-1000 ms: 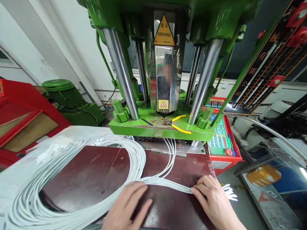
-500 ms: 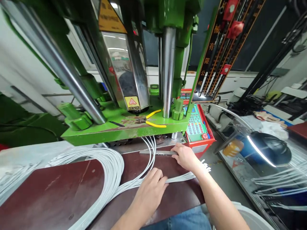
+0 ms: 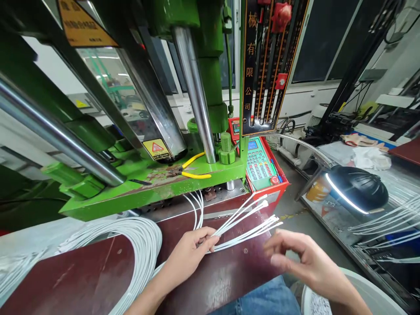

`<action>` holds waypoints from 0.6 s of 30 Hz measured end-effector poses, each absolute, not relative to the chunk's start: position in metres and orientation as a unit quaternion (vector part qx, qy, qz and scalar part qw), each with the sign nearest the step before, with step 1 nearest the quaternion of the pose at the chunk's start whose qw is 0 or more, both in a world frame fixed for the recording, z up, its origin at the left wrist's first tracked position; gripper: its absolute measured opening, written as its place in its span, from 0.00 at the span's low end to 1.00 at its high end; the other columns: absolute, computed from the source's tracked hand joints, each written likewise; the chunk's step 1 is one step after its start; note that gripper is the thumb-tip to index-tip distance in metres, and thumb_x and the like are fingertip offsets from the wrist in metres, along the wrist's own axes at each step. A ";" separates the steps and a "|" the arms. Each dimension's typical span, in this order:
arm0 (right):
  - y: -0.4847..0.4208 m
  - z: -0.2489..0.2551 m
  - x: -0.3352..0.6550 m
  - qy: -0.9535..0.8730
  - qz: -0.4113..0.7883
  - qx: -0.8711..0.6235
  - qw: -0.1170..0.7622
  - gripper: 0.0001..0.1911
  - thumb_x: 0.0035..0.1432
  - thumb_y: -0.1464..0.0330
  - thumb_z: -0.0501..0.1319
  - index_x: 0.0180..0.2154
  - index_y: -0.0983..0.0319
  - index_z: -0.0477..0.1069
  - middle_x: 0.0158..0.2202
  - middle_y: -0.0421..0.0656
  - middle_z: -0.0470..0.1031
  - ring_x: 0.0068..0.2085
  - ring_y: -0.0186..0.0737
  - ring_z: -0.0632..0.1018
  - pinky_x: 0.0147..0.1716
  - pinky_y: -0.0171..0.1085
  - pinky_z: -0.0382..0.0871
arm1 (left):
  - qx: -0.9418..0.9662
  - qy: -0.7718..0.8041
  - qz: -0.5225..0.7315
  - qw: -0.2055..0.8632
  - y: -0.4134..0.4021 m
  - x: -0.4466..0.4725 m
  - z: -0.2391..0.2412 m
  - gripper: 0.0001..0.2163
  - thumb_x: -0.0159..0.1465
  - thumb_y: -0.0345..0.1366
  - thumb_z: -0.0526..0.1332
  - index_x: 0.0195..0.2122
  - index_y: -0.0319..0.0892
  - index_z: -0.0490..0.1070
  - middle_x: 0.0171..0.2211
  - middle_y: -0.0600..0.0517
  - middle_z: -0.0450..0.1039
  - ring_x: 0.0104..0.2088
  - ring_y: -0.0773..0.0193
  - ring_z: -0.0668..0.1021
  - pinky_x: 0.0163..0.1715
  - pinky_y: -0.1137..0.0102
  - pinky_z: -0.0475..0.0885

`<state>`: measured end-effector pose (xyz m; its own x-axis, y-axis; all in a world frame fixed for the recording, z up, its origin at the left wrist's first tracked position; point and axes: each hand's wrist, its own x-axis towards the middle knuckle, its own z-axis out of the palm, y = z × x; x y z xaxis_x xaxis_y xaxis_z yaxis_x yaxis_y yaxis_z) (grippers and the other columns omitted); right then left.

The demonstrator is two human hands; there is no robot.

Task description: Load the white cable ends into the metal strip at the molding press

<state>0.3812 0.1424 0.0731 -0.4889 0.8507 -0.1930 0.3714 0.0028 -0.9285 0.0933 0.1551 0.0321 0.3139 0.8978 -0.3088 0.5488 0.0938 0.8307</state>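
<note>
My left hand (image 3: 188,253) is closed around a bunch of thin white cables (image 3: 238,236) above the brown tabletop (image 3: 213,284). Their tipped ends fan out to the right in two groups. Off to the right, my right hand (image 3: 303,258) hovers with curled fingers apart from the thumb and nothing between them; its fingertips are a little blurred. Behind the cables, a flat metal strip (image 3: 215,215) lies along the table's back edge, partly covered by them. The cables run left into a large coil (image 3: 146,236), and a few loop under the green press.
Yellow-handled pliers (image 3: 196,175) lie on the green press bed (image 3: 154,190). A red-framed keypad panel (image 3: 262,166) stands at the right of the press. A white bin (image 3: 357,280) is beside my leg. More cables (image 3: 390,223) hang over the right-hand bench.
My right hand has left the metal strip and moved right, off the table. My left hand now grips the cables and has lifted some of their ends. The view has turned right.
</note>
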 end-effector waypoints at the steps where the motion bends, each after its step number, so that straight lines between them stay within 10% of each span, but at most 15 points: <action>1: 0.138 0.071 0.374 -0.662 0.581 -0.430 0.201 0.15 0.59 0.58 0.57 0.41 0.62 0.72 0.36 0.42 0.71 0.36 0.28 0.70 0.38 0.28 0.64 | 0.637 0.558 0.177 0.501 0.156 0.093 0.032 0.20 0.65 0.51 0.50 0.32 0.38 0.69 0.27 0.54 0.65 0.25 0.71 0.64 0.27 0.74 0.58; 8: 0.124 0.040 0.312 -0.548 0.739 -0.367 0.140 0.22 0.57 0.58 0.59 0.45 0.70 0.69 0.31 0.45 0.70 0.30 0.26 0.70 0.30 0.25 0.62 | 0.635 0.554 0.171 0.510 0.154 0.090 0.034 0.21 0.66 0.51 0.49 0.30 0.37 0.67 0.26 0.54 0.64 0.23 0.72 0.62 0.24 0.73 0.57; 18: 0.126 0.033 0.294 -0.443 0.805 -0.285 0.274 0.36 0.45 0.57 0.68 0.54 0.65 0.64 0.41 0.47 0.70 0.33 0.24 0.70 0.33 0.25 0.65 | 0.662 0.547 0.084 0.506 0.123 0.060 0.050 0.22 0.65 0.53 0.47 0.27 0.39 0.67 0.26 0.52 0.63 0.24 0.71 0.66 0.25 0.77 0.60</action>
<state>0.2940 0.1262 0.0330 -0.6882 0.6927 -0.2156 -0.1887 -0.4579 -0.8687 0.0599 0.1230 0.0503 0.3874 0.8093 -0.4416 0.6390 0.1096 0.7614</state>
